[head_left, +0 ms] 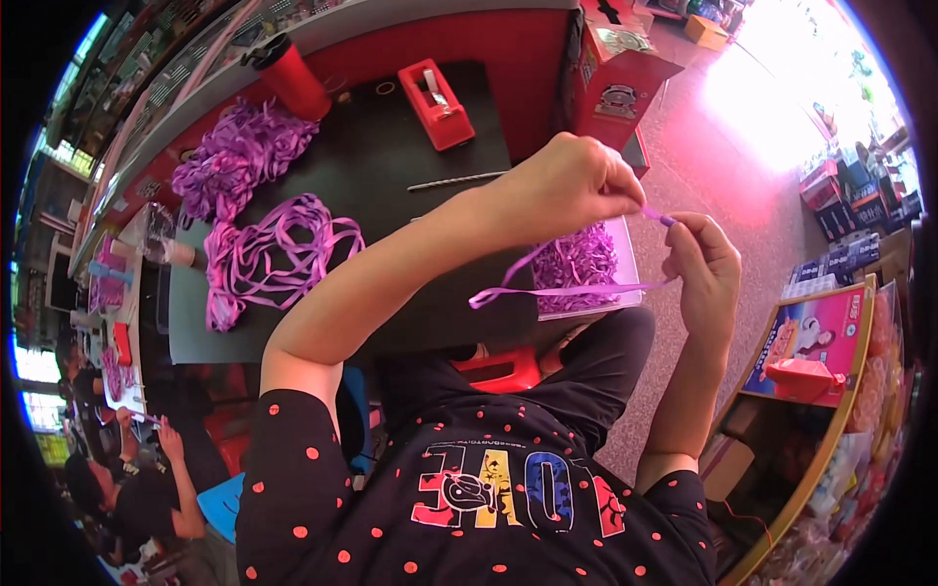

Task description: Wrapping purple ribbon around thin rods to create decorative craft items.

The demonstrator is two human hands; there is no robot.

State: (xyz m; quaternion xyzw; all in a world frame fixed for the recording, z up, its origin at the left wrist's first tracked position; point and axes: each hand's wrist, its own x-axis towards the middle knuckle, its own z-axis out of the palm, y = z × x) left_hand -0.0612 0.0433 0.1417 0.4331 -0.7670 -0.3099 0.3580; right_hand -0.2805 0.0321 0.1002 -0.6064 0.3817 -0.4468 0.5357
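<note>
A loose purple bundle [225,269] lay on the counter [381,146], left of a red tape dispenser [437,109]. The left hand [584,184], curled tight, pinched a purple ribbon [586,290], its loop before a white box [628,256]; the right hand [705,262] pinched it, fingertips together.

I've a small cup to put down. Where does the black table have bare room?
The black table looks bare between the looped purple ribbon and red tape dispenser; also between the left forearm and its near edge. Its left is crowded with ribbon loops, a ribbon heap and a red cylinder.
</note>
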